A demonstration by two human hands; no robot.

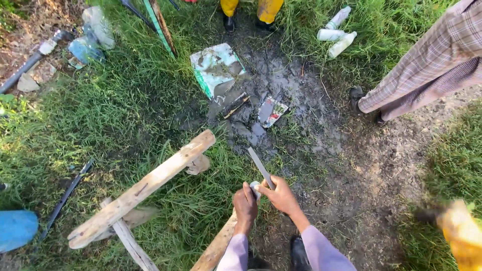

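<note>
The fingers of the left hand (245,205) are wrapped tight around a small whitish piece (255,187), which sits at the top end of a wooden post (217,247) slanting up from below. The right hand (282,196) is closed on the near end of a flat grey blade (261,167), which angles up and away over the whitish piece; whether its edge touches the piece is hard to tell.

The blade looks thin, rigid and light, probably metal, so a grip at the very end lets it wobble; a hold closer to the middle would steady it. The whitish piece seems small and hard, easy to lose from a loose pinch, and the left fingers lie just beside the blade's path.

To the left, a rough wooden trestle (143,186) leans in the grass, well apart from both hands. Ahead lies a patch of wet mud (296,100), likely slippery, with a soiled green-and-white sack (217,68) and a small torn packet (272,111) on it. White bottles (337,34) lie in the grass beyond. A person's checked trouser leg (427,65) stands to the right and another's yellow legs (250,7) at the top.
</note>
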